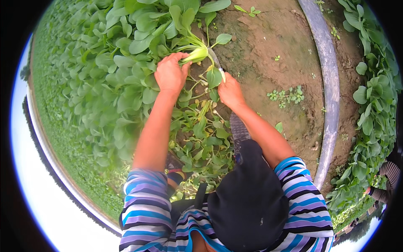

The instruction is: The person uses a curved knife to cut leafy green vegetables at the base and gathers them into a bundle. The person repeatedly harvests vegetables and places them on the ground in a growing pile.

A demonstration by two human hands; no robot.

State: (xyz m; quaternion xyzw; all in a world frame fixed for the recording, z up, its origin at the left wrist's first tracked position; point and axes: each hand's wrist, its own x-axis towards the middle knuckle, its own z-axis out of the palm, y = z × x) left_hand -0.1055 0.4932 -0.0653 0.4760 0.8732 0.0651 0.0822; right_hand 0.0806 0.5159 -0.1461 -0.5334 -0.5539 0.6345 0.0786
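My left hand (172, 71) grips a leafy green plant, bok choy by its look, around its pale swollen stalk base (199, 54). The plant is tipped over, with its cut-looking bottom turned to the right. In my right hand (231, 90) is the light handle of a small sickle (214, 58). Its curved blade lies against or just beside the base of the stalks; whether it touches is hard to tell. A loose green leaf (214, 77) hangs between the plant and my right hand.
Dense leafy greens (119, 72) fill the left. Trimmed and yellowing leaves (204, 135) litter the ground near my feet. On the right, a grey flat hose (329, 78) crosses bare soil (277, 41) beside another crop row (374, 104). Another person's striped sleeve (379, 194) shows at the far right.
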